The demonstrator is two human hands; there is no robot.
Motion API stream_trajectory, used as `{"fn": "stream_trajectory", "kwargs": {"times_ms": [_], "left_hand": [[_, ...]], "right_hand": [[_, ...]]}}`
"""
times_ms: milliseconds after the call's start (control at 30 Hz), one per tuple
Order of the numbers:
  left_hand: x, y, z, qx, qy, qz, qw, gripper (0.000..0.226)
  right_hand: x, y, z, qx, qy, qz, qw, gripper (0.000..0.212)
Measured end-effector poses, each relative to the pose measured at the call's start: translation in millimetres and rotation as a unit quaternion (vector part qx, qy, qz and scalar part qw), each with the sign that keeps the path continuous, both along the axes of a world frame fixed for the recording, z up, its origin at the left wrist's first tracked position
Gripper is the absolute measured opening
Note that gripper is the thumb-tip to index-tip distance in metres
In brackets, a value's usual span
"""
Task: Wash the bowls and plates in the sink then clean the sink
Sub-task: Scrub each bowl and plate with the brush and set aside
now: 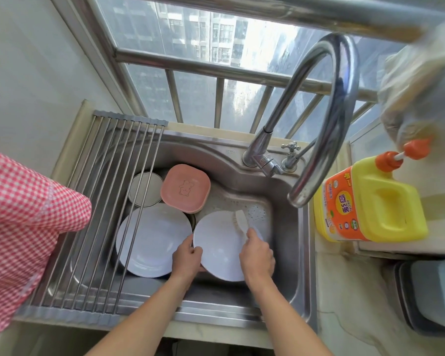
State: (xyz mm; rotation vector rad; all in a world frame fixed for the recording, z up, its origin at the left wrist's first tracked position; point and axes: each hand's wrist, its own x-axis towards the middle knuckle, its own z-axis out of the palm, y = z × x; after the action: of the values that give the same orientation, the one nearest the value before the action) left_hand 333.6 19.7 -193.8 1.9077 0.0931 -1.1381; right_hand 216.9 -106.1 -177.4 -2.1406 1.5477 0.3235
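Two hands on one white plate (221, 253) in the sink (288, 227). Left hand (186, 255) grip pinches its rim, thumb on top; right hand (257, 255) grip is wrapped round a brush (242, 220) on the face. Second plate (152, 240) and pink dish (185, 187) sit just left of the left grip. Likely stiff, fragile, slippery when wet: hold by the rim.

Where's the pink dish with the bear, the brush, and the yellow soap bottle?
Pink dish (185, 187): head view, on its middle by the bear drawing.
Brush (241, 220): head view, on its bristle head.
Soap bottle (370, 201): head view, on its yellow body.
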Motion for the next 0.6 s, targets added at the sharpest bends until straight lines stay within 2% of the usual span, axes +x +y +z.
{"fn": "stream_trajectory", "kwargs": {"times_ms": [100,167,200,300,333,500,567,600], "left_hand": [[-4.5,-0.9,0.5,0.021,-0.086,-0.12,0.989,0.069],[-8.7,-3.4,-2.1,0.039,-0.089,-0.147,0.984,0.085],[-10.0,-4.2,-0.9,0.057,-0.066,-0.138,0.987,0.082],[-11.0,-3.9,-3.4,0.084,-0.002,-0.076,0.994,0.038],[-11.7,-2.3,-3.5,0.085,0.005,-0.058,0.995,0.031],[-9.1,-0.5,-2.2,0.062,0.088,0.071,0.992,0.033],[-4.2,-0.8,-1.6,0.055,0.093,0.089,0.99,0.029],[-1.6,0.0,-0.2,0.058,0.083,0.085,0.991,0.029]], "right_hand": [[-9.4,0.9,2.6,-0.003,0.024,-0.019,1.0,0.033],[-14.6,2.3,2.4,0.002,0.021,-0.027,0.999,0.033],[-16.6,3.3,3.3,0.008,0.016,-0.034,0.999,0.032],[-18.5,7.7,4.0,0.05,-0.062,-0.078,0.994,0.025],[-18.5,9.6,3.9,0.077,-0.092,-0.078,0.99,0.021],[-22.8,14.3,11.4,0.236,-0.138,0.077,0.959,0.015],[-30.0,12.1,10.0,0.238,-0.139,0.099,0.956,0.016],[-33.2,11.5,8.7,0.208,-0.132,0.096,0.964,0.016]]}}
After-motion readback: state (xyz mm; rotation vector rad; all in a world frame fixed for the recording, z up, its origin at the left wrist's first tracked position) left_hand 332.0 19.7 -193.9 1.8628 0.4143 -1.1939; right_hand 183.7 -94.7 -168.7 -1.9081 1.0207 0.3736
